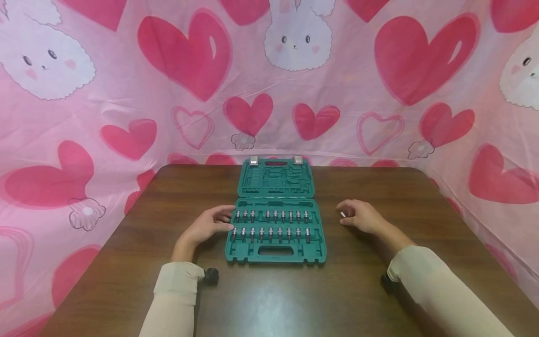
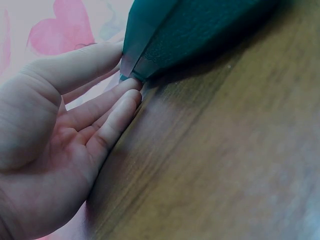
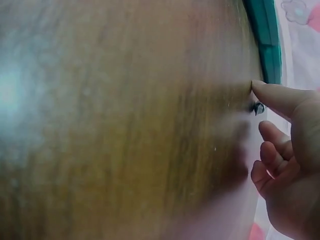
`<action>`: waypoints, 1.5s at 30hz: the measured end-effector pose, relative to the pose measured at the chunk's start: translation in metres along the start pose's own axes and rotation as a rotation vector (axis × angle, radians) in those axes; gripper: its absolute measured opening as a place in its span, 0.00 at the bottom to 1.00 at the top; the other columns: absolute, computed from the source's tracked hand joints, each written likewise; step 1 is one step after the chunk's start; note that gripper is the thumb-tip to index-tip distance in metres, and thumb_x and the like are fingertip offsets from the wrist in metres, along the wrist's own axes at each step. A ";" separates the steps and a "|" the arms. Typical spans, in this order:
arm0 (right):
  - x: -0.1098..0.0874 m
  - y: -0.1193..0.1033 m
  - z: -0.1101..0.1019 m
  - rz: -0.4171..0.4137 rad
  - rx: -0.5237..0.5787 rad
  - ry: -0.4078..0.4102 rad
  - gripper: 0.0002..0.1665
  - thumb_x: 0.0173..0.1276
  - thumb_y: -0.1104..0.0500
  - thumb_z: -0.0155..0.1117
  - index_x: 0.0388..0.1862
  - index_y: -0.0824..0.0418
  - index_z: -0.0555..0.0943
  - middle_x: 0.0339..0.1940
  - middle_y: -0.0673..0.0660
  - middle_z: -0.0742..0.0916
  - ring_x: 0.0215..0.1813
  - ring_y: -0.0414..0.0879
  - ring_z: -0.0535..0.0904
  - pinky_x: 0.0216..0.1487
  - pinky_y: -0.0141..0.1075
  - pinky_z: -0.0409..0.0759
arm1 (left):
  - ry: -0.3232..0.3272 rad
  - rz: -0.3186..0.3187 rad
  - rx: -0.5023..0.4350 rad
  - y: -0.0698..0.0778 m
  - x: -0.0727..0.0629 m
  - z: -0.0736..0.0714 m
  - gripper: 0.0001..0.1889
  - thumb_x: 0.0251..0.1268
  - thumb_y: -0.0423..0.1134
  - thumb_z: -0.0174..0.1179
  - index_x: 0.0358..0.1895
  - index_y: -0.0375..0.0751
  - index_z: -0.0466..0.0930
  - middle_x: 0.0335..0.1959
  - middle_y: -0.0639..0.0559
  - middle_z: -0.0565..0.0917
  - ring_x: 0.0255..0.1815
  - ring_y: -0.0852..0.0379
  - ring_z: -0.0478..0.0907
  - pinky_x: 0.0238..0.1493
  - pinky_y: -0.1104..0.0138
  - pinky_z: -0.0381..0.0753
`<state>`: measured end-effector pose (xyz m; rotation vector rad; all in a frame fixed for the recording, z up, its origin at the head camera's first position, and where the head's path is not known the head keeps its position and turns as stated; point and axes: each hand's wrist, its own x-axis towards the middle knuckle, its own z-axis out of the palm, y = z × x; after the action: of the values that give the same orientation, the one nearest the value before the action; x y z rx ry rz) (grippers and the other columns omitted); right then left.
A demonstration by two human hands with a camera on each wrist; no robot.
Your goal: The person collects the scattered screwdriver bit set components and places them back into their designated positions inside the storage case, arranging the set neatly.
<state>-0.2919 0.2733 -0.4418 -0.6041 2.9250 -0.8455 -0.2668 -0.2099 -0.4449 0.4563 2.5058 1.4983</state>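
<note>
A green plastic case (image 1: 275, 257) lies unfolded on the table, with two rows of metal bit sockets (image 1: 271, 234) in its near half. My left hand (image 1: 206, 227) is at the case's left side. In the left wrist view its thumb and fingertips touch the case's side wall (image 2: 175, 35), the fingers lightly bent. To the right of the case, my right hand (image 1: 362, 217) rests low over the table. A small metal bit socket (image 3: 258, 108) sits between its thumb and forefinger, apparently at the tabletop. A gap shows between the bit socket and the nearest finger.
The case lid (image 1: 275, 180) lies back with moulded recesses and two metal latches. The upper row has a wider gap left of its middle. The brown wooden table (image 1: 269, 304) is backed by pink heart-and-rabbit cloth (image 1: 269, 84). A dark device is on each wrist.
</note>
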 end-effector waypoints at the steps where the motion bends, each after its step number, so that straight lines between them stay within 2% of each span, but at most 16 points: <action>1: 0.000 0.000 0.000 0.005 0.003 -0.008 0.22 0.60 0.59 0.73 0.54 0.58 0.80 0.35 0.52 0.82 0.38 0.49 0.75 0.41 0.45 0.76 | 0.000 -0.002 -0.001 0.000 0.000 0.000 0.32 0.62 0.39 0.67 0.69 0.41 0.69 0.56 0.42 0.77 0.55 0.43 0.74 0.58 0.46 0.71; 5: 0.001 0.000 -0.001 0.027 0.019 -0.038 0.21 0.62 0.59 0.71 0.54 0.58 0.80 0.30 0.51 0.80 0.35 0.48 0.74 0.37 0.41 0.74 | 0.001 -0.005 0.016 0.001 0.000 0.000 0.31 0.62 0.40 0.67 0.69 0.43 0.69 0.56 0.44 0.78 0.55 0.45 0.74 0.58 0.48 0.72; 11: 0.002 0.001 -0.002 0.049 0.048 -0.065 0.18 0.65 0.59 0.69 0.53 0.58 0.80 0.29 0.51 0.79 0.34 0.48 0.74 0.36 0.41 0.73 | 0.004 -0.008 0.023 0.001 0.001 0.000 0.30 0.61 0.40 0.68 0.68 0.45 0.71 0.54 0.46 0.79 0.54 0.46 0.75 0.58 0.49 0.72; 15: 0.002 0.001 0.000 0.056 0.059 -0.059 0.13 0.65 0.60 0.68 0.48 0.58 0.81 0.29 0.51 0.80 0.34 0.48 0.74 0.36 0.41 0.73 | 0.003 -0.010 0.022 0.000 0.001 0.000 0.30 0.61 0.41 0.68 0.68 0.46 0.71 0.54 0.46 0.79 0.54 0.47 0.75 0.58 0.50 0.72; 19: 0.004 0.001 0.002 0.067 0.067 -0.024 0.08 0.63 0.63 0.68 0.41 0.58 0.80 0.27 0.52 0.79 0.31 0.48 0.74 0.34 0.41 0.73 | 0.003 -0.009 0.020 0.000 0.001 0.000 0.30 0.61 0.41 0.67 0.67 0.45 0.71 0.54 0.45 0.79 0.54 0.46 0.75 0.58 0.49 0.72; 23: 0.006 -0.001 0.001 0.083 0.067 0.002 0.07 0.62 0.65 0.66 0.37 0.59 0.78 0.27 0.53 0.79 0.30 0.49 0.73 0.32 0.41 0.73 | 0.003 -0.008 0.021 -0.001 0.001 0.000 0.30 0.62 0.40 0.67 0.68 0.45 0.71 0.54 0.45 0.78 0.54 0.46 0.74 0.58 0.49 0.72; 29: 0.007 -0.005 -0.001 0.109 0.081 0.019 0.07 0.64 0.64 0.63 0.40 0.58 0.76 0.29 0.55 0.79 0.32 0.50 0.74 0.33 0.41 0.75 | 0.005 -0.005 0.016 -0.001 0.002 0.000 0.30 0.62 0.40 0.67 0.67 0.45 0.71 0.54 0.45 0.79 0.53 0.46 0.75 0.57 0.50 0.73; 36: 0.008 -0.018 0.000 0.052 0.101 0.119 0.08 0.63 0.65 0.65 0.41 0.59 0.78 0.27 0.53 0.78 0.30 0.49 0.73 0.30 0.41 0.73 | 0.005 -0.004 0.021 -0.002 0.002 0.001 0.30 0.62 0.40 0.67 0.68 0.45 0.71 0.54 0.45 0.79 0.54 0.46 0.74 0.58 0.49 0.72; 45: 0.016 -0.038 0.007 0.027 0.147 0.168 0.10 0.63 0.64 0.68 0.43 0.62 0.81 0.26 0.53 0.78 0.29 0.49 0.73 0.29 0.39 0.74 | 0.006 -0.007 0.018 -0.004 0.002 0.001 0.30 0.62 0.40 0.67 0.68 0.45 0.70 0.55 0.44 0.78 0.55 0.45 0.74 0.58 0.48 0.71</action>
<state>-0.2921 0.2348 -0.4268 -0.5061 2.9722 -1.1481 -0.2684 -0.2098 -0.4487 0.4458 2.5253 1.4777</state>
